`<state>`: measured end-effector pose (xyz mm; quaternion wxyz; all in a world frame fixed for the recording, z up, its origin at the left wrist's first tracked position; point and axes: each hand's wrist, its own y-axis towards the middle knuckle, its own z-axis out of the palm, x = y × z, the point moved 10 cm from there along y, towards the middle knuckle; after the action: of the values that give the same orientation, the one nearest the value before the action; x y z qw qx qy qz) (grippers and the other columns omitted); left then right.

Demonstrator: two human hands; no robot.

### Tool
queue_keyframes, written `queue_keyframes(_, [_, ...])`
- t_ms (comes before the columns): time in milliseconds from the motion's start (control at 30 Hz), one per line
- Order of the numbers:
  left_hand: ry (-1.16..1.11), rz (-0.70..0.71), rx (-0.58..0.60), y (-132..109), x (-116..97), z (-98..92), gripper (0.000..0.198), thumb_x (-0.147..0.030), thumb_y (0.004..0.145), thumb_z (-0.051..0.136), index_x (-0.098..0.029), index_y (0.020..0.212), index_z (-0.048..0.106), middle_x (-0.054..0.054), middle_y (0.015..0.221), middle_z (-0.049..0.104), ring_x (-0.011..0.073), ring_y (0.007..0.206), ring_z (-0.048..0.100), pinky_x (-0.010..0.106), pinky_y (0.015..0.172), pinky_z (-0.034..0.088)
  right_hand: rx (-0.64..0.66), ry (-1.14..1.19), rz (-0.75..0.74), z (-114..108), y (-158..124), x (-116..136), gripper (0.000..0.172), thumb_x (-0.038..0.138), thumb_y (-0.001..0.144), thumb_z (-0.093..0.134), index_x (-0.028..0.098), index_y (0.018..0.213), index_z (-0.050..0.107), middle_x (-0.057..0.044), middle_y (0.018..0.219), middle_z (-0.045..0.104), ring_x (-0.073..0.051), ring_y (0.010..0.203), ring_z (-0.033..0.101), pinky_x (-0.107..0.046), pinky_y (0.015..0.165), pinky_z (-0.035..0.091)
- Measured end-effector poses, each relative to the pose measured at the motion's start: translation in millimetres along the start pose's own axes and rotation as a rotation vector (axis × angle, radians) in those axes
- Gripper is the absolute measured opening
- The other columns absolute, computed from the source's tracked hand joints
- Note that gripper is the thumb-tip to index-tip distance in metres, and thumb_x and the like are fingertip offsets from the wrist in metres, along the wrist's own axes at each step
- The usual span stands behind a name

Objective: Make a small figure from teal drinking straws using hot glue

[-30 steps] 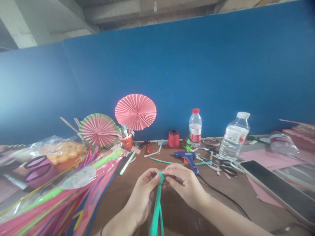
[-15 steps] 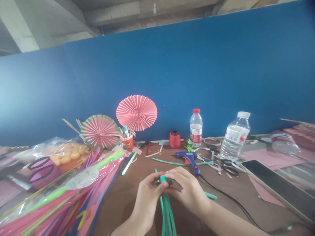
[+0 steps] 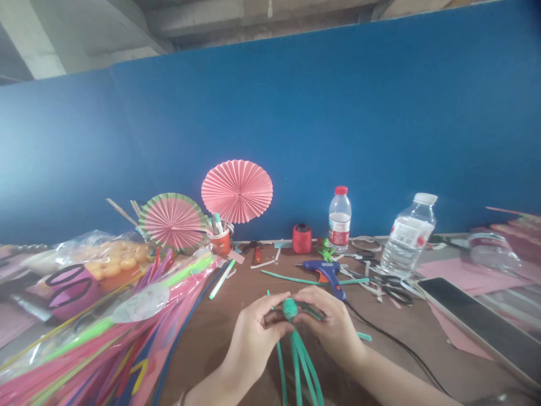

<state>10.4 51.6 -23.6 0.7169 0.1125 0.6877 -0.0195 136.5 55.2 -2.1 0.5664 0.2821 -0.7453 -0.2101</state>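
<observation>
Both my hands meet over the brown table point(image 3: 211, 332), pinching a bundle of green paper strips point(image 3: 298, 361) at its rolled, knotted top point(image 3: 289, 309). My left hand point(image 3: 253, 335) grips the roll from the left with thumb and fingers closed. My right hand point(image 3: 327, 324) closes on it from the right. The strips fan out downward toward me. A blue glue gun point(image 3: 323, 270) lies just beyond my hands, its black cord point(image 3: 393, 341) trailing right.
Two pink pleated paper fans point(image 3: 236, 190) point(image 3: 171, 221) stand at the back left beside a red pen cup point(image 3: 220, 242). A red thread spool point(image 3: 301, 238), two water bottles point(image 3: 340, 219) point(image 3: 406, 237), scissors point(image 3: 391, 290), a dark tablet point(image 3: 477, 327) and bagged coloured sticks point(image 3: 97, 332) surround the work area.
The green strips have spread apart below the roll, and the rolled top now shows as a rounder ball between my fingers. Both hands shifted slightly right.
</observation>
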Motion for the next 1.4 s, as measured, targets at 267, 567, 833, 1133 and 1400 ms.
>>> queue_keyframes(267, [0.124, 0.079, -0.018, 1.7, -7.2, -6.6, 0.027, -0.011, 0.067, 0.065, -0.020, 0.092, 0.067, 0.005, 0.089, 0.067, 0.0210, 0.082, 0.062, 0.029, 0.072, 0.050, 0.057, 0.061, 0.079, 8.3, -2.5, -3.0, 0.017, 0.019, 0.074, 0.064, 0.023, 0.091, 0.067, -0.004, 0.088, 0.067, -0.019, 0.083, 0.061, -0.029, 0.075, 0.049])
queue_keyframes(567, [0.068, 0.075, 0.038, 6.2, -2.3, -6.0, 0.028, -0.011, 0.065, 0.067, -0.021, 0.091, 0.068, 0.006, 0.096, 0.061, 0.0216, 0.087, 0.060, 0.030, 0.072, 0.050, 0.101, 0.274, 0.433, 14.8, -1.0, -37.2, 0.018, 0.027, 0.067, 0.069, 0.017, 0.082, 0.064, -0.003, 0.079, 0.068, -0.019, 0.076, 0.063, -0.029, 0.069, 0.050])
queue_keyframes(833, [0.063, 0.030, 0.060, 6.9, 2.3, -3.0, 0.039, -0.006, 0.062, 0.068, -0.025, 0.097, 0.067, 0.004, 0.097, 0.059, 0.0211, 0.088, 0.059, 0.029, 0.073, 0.050, 0.104, 0.350, 0.493, 19.2, -5.8, -46.0, 0.023, 0.031, 0.065, 0.070, 0.016, 0.080, 0.062, -0.002, 0.073, 0.065, -0.016, 0.068, 0.060, -0.026, 0.062, 0.047])
queue_keyframes(1133, [0.118, 0.053, 0.040, 1.3, 1.2, -1.3, 0.041, -0.004, 0.065, 0.065, -0.026, 0.100, 0.066, 0.002, 0.090, 0.058, 0.0183, 0.082, 0.059, 0.026, 0.069, 0.051, 0.098, 0.354, 0.491, 20.4, -4.9, -41.6, 0.019, 0.025, 0.065, 0.071, 0.017, 0.078, 0.061, 0.000, 0.073, 0.064, -0.015, 0.069, 0.058, -0.025, 0.064, 0.045])
queue_keyframes(1400, [0.160, 0.083, 0.054, -0.3, -5.2, -0.6, 0.024, -0.018, 0.070, 0.065, -0.021, 0.095, 0.066, 0.005, 0.093, 0.058, 0.0196, 0.084, 0.058, 0.028, 0.069, 0.050, 0.084, 0.306, 0.454, 19.4, -7.0, -37.5, 0.015, 0.019, 0.066, 0.069, 0.017, 0.080, 0.061, -0.001, 0.076, 0.063, -0.016, 0.072, 0.057, -0.026, 0.066, 0.045])
